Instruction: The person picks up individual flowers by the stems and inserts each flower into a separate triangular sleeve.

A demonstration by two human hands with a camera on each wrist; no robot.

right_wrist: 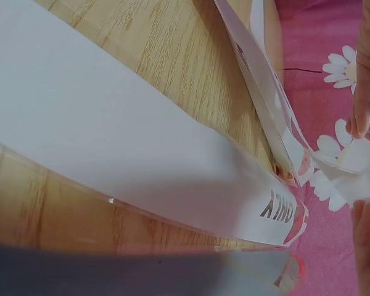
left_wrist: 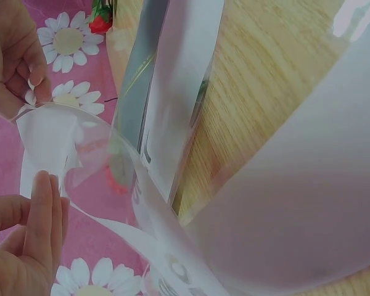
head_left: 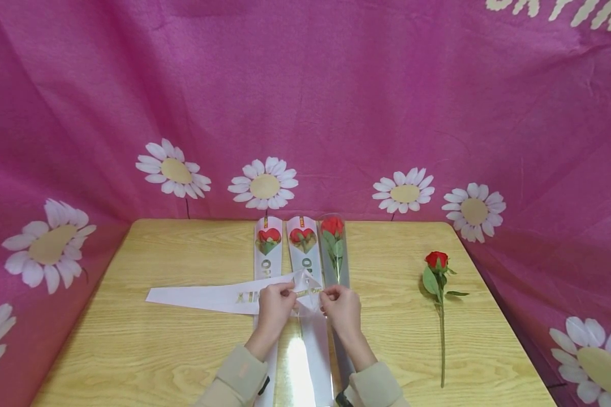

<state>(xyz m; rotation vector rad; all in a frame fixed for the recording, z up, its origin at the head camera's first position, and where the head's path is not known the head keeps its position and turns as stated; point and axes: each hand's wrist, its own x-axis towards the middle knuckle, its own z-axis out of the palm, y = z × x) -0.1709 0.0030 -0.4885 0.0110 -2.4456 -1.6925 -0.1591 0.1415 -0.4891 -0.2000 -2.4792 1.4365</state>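
Observation:
Both hands are at the wide mouth of a white flower sleeve with a clear side (head_left: 203,297), which lies sideways with its narrow end to the left. My left hand (head_left: 276,311) pinches one edge; my right hand (head_left: 342,308) pinches the opposite edge. The left wrist view shows the clear film (left_wrist: 98,160) bowed away from the white side between the hands. Beneath lie two white sleeves, a left one (head_left: 266,268) and a middle one (head_left: 302,263), each with a red rose behind a heart-shaped window. A dark grey sleeve (head_left: 343,271) holding a red rose (head_left: 332,227) lies beside them.
A loose red artificial rose (head_left: 437,260) with a long green stem lies at the right of the wooden table (head_left: 183,350). A pink cloth (head_left: 315,102) printed with white daisies hangs behind and beside the table.

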